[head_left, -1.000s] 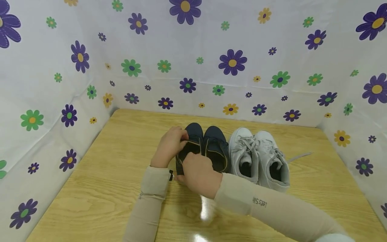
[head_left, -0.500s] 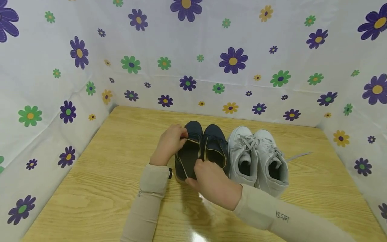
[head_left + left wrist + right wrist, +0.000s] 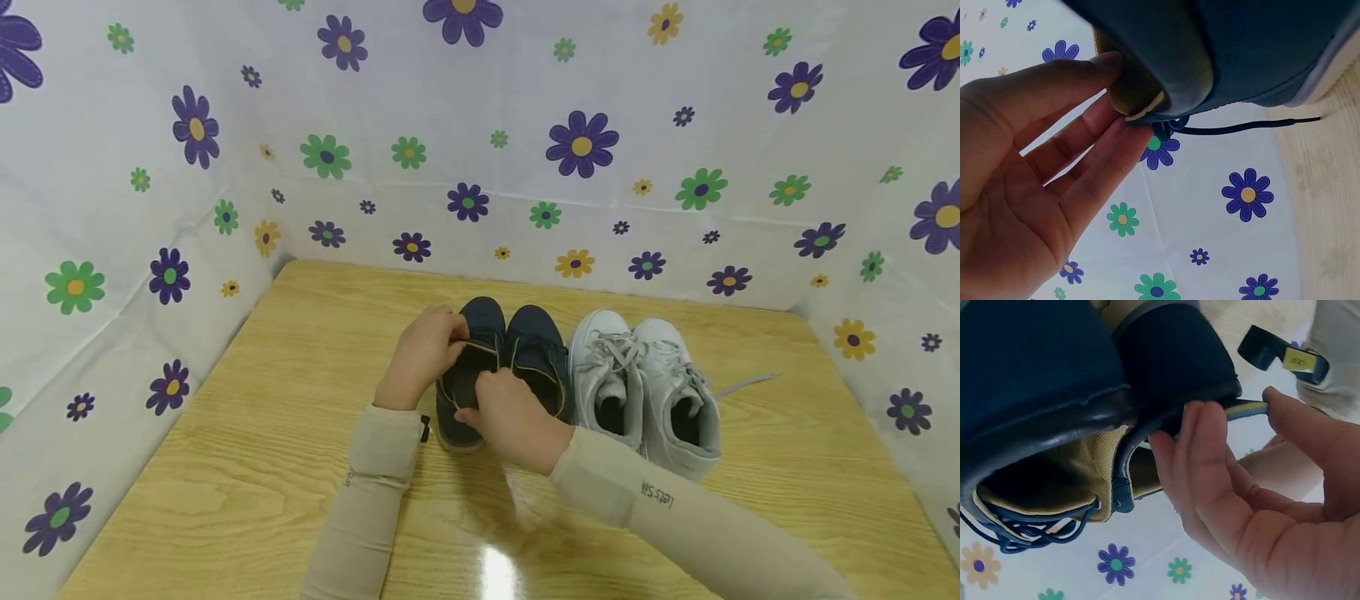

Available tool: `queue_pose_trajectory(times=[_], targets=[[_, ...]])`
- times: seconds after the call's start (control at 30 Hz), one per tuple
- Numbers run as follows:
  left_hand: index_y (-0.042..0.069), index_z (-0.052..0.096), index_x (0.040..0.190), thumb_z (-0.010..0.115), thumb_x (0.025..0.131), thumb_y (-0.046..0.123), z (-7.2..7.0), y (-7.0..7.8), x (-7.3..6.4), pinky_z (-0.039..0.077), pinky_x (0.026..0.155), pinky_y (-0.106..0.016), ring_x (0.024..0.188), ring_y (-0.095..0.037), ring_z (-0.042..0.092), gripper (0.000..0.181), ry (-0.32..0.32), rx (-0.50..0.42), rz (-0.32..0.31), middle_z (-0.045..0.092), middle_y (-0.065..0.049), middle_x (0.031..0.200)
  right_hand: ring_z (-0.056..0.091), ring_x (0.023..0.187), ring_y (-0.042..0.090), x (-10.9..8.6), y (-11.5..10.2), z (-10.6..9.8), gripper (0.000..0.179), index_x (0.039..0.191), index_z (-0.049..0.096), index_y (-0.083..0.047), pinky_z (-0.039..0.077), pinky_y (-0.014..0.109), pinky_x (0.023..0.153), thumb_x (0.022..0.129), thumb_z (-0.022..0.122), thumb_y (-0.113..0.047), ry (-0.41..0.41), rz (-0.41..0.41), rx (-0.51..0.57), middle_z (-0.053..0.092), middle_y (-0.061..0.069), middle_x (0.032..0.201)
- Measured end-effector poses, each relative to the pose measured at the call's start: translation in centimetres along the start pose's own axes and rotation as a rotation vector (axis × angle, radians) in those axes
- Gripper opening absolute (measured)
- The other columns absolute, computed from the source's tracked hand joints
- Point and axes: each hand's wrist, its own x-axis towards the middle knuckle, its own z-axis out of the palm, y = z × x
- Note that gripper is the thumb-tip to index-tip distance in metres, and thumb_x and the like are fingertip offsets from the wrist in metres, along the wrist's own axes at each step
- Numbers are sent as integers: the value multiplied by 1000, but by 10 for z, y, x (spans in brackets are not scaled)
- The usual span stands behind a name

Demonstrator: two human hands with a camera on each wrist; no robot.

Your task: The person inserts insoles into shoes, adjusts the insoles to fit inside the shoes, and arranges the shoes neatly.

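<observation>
Two navy lace-up shoes stand side by side, toes away from me. In the head view my left hand [image 3: 422,354] holds the left navy shoe [image 3: 482,315] at its tongue. The left wrist view shows thumb and fingers pinching the tan-lined tongue [image 3: 1133,87], with a dark lace [image 3: 1241,128] hanging nearby. My right hand [image 3: 517,421] is at the heel opening of that shoe, pinching a dark insole [image 3: 467,390] partly inside it. Its layered blue and yellow edge shows between thumb and fingers in the right wrist view. The right navy shoe [image 3: 532,329] is partly covered by my right hand.
Close to the right navy shoe stands a pair of white sneakers [image 3: 663,367], one lace [image 3: 750,383] trailing right across the wooden table [image 3: 315,358]. White flowered cloth [image 3: 390,100] rises behind and at both sides.
My right hand first moved back and right, bringing the insole into sight, then forward and left, with the insole lower in the shoe. The left hand keeps its hold on the tongue.
</observation>
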Motion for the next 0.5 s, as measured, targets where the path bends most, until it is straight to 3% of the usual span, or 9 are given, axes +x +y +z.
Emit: queue_pose_trajectory(times=[0.17, 0.33, 0.5], targets=[[5, 69, 90, 70, 86, 4, -2, 0, 1, 50, 75, -40, 87, -27, 56, 4, 11, 11, 2, 59, -9, 89, 48, 67, 23, 4, 7, -3, 28, 71, 56, -5, 42, 30, 57, 89, 70, -22, 44, -45, 102, 48, 5, 63], [5, 68, 87, 69, 87, 4, -3, 3, 0, 50, 75, -40, 86, -27, 56, 2, 4, 9, 7, 59, -9, 89, 46, 60, 18, 14, 11, 4, 30, 65, 56, -8, 38, 26, 52, 89, 70, -21, 123, -87, 115, 47, 1, 58], [5, 66, 83, 68, 87, 2, -4, 5, -3, 50, 72, -37, 82, -25, 54, 5, 16, 9, 23, 57, -8, 84, 45, 46, 15, 20, 12, 7, 38, 59, 52, -10, 33, 22, 42, 91, 67, -23, 153, -62, 89, 42, 0, 51]])
